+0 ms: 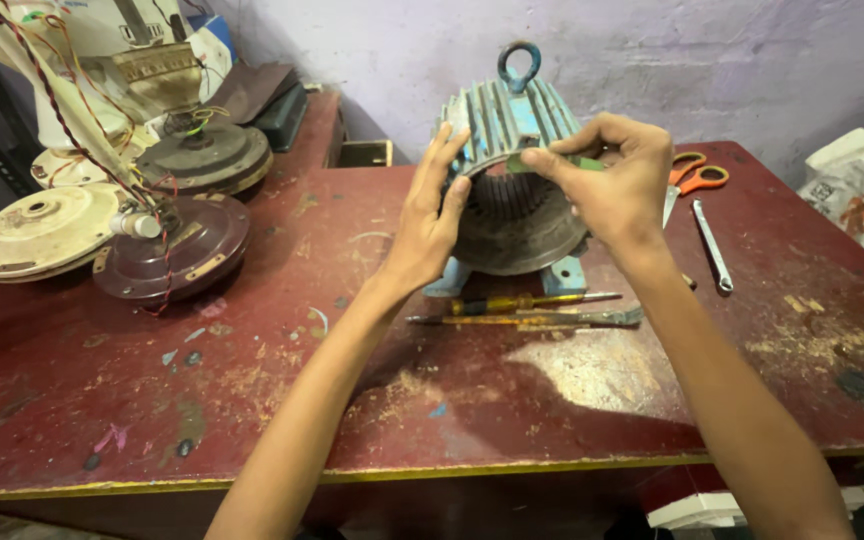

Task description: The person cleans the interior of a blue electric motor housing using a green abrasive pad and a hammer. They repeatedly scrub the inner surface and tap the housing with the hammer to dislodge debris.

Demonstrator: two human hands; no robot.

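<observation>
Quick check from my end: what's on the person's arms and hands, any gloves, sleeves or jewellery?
Nothing worn that shows. The left hand and right hand are bare, no gloves, rings or watch. Both forearms are bare up to the picture's lower edge, with no sleeve in view. Fingers are slim, nails short.

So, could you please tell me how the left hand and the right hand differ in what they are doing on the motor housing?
The left hand lies open, fingers spread against the left rim of the blue motor housing; the right hand is curled at the top rim. The left hand holds nothing, while the right hand pinches a thin green strip. Both are at the housing's open front.
</observation>
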